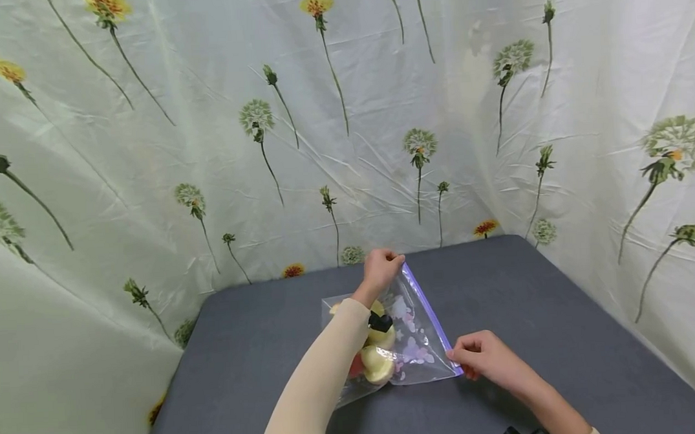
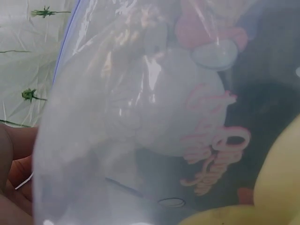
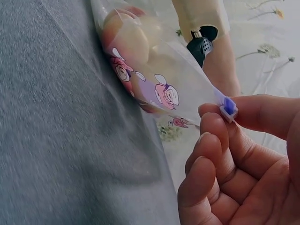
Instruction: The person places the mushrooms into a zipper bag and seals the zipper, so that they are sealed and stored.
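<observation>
A clear zip bag (image 1: 414, 360) with a purple zip edge and printed cartoon figures is stretched between my two hands. Inside it sit several round fruits (image 1: 378, 366), pale yellow with some red. My left hand (image 1: 383, 269) pinches the far end of the zip edge, its fingertips partly turned from view. At the near corner my right hand (image 1: 486, 360) pinches the zip end between thumb and index finger. The right wrist view shows the purple zip end (image 3: 228, 108) in that pinch, the other fingers loosely curled. The bag's printed side (image 2: 187, 117) fills most of the left wrist view.
A dark grey table (image 1: 261, 369) lies under the bag. Behind it and along both sides hangs a white curtain (image 1: 299, 167) printed with dandelions. A small black camera (image 1: 381, 321) on the left wrist overlaps the bag in the head view.
</observation>
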A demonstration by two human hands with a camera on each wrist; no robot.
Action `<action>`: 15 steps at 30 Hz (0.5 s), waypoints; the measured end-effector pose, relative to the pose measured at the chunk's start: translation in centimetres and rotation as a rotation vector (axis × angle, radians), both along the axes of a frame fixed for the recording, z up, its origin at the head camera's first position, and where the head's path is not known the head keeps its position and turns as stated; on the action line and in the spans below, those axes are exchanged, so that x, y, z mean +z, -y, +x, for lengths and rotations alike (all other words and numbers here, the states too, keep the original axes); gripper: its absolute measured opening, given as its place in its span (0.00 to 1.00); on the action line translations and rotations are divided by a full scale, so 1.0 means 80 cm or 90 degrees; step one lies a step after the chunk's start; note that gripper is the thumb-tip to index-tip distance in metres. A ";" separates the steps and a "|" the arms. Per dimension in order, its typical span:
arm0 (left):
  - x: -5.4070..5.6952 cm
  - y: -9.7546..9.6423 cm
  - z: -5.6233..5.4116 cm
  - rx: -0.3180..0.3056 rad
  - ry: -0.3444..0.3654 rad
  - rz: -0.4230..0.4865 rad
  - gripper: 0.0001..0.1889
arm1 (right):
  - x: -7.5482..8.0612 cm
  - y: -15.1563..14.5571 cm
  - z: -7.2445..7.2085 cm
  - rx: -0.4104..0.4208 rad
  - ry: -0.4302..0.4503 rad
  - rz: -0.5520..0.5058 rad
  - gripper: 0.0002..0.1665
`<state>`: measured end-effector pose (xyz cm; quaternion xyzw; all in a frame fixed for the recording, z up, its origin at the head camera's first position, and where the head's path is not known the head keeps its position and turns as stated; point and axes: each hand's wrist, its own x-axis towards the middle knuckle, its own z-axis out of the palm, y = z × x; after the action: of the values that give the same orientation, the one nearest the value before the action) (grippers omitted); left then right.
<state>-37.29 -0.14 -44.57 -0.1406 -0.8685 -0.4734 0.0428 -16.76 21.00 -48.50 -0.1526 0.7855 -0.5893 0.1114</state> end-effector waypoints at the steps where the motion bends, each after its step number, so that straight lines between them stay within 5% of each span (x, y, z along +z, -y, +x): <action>1: 0.001 -0.002 0.001 -0.005 0.001 0.004 0.13 | 0.001 -0.002 0.000 -0.002 -0.001 0.003 0.20; 15: -0.013 -0.020 0.001 -0.068 0.023 -0.081 0.07 | -0.005 -0.015 0.004 -0.011 0.007 0.043 0.25</action>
<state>-37.20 1.49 -45.59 -0.1802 -0.8888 -0.4213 -0.0072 -16.40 22.22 -48.93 -0.1390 0.8055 -0.5643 0.1158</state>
